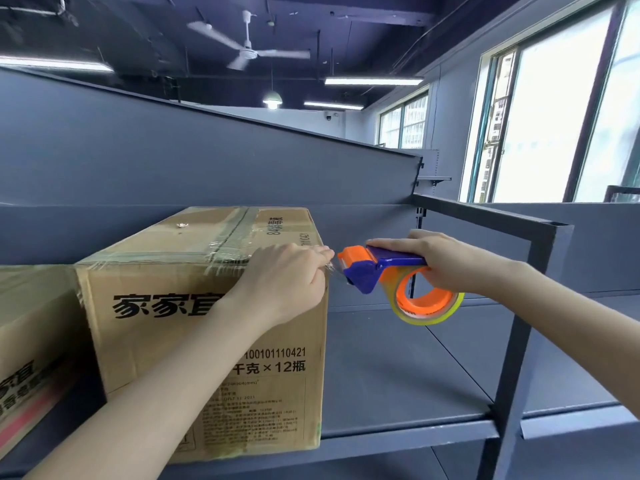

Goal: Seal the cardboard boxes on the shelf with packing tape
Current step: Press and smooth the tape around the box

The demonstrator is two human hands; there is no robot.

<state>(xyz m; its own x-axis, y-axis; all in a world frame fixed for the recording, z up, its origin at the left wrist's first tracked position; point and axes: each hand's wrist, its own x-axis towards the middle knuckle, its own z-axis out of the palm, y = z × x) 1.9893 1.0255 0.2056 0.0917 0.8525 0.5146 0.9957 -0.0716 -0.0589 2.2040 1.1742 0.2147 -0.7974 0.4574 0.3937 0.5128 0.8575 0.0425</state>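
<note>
Left hand (287, 278) curls over the carton's (166, 317) 3 o'clock corner, pinning clear tape (225, 263) so the right hand (446, 265), gripping the tape dispenser (377, 268), can tear it.

Left hand (287, 282) and forearm cover the end of the bold lettering on the cardboard box (156, 341) | fine print lower on its front too small to read | second box (31, 341) cut off by left edge | right hand's (436, 261) fingertips hidden under tape dispenser (377, 268) handle

Two cardboard boxes (166, 327) (31, 327), one tape dispenser (375, 268) carrying one tape roll (431, 306), two hands (287, 282) (441, 261), one ceiling fan (247, 51).
</note>
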